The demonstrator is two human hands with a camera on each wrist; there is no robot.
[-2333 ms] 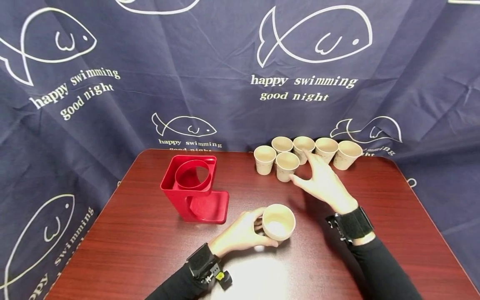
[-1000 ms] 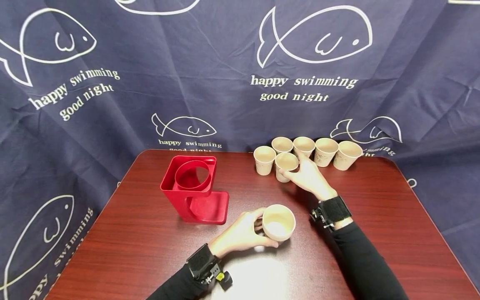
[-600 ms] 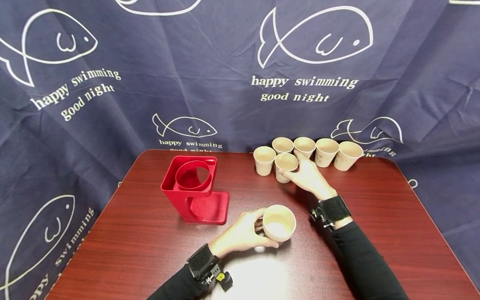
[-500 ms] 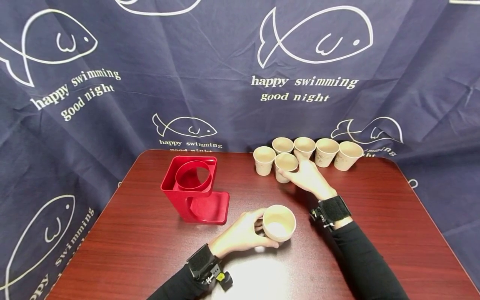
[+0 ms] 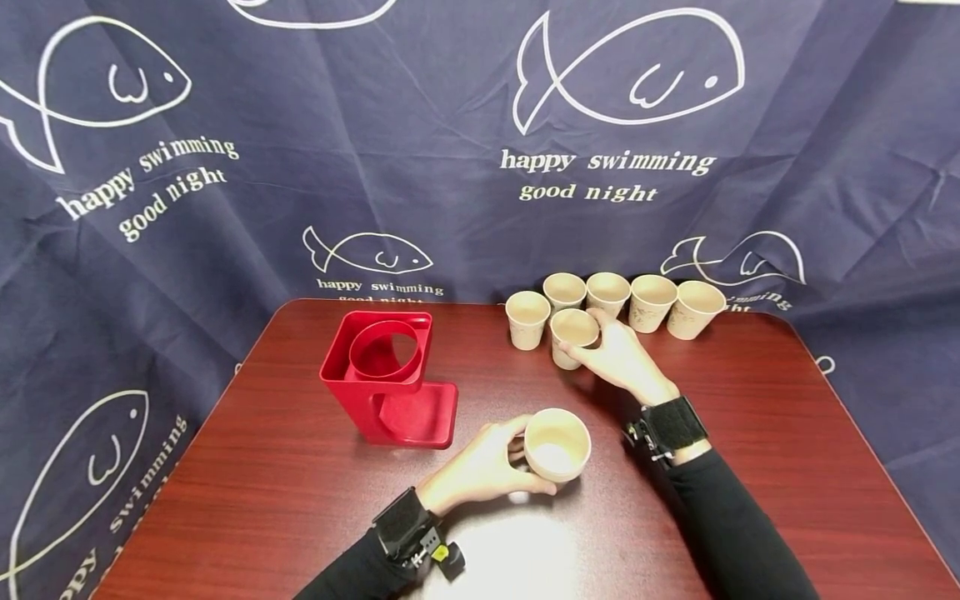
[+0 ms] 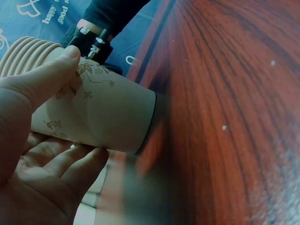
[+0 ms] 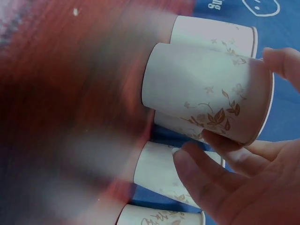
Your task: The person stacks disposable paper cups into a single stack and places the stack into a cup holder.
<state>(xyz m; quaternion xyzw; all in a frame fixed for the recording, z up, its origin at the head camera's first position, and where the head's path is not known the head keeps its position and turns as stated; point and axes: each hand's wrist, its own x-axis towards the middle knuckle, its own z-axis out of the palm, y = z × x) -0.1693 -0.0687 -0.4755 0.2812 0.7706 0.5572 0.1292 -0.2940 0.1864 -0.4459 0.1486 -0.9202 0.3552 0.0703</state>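
The single paper cup (image 5: 574, 333) sits near the table's (image 5: 787, 467) far edge, just in front of a row of loose cups (image 5: 651, 300), with the right hand (image 5: 618, 358) curled around its side. The left hand (image 5: 480, 467) grips a nested stack of cups (image 5: 557, 443) closer in, right of the red holder (image 5: 386, 375). Looks risky: those thin walls could crumple if squeezed, and neighbours packed that tight could get bumped over.

My head camera is looking down across the table (image 5: 300, 500), while 2 wrist cameras are viewing cups close-up.
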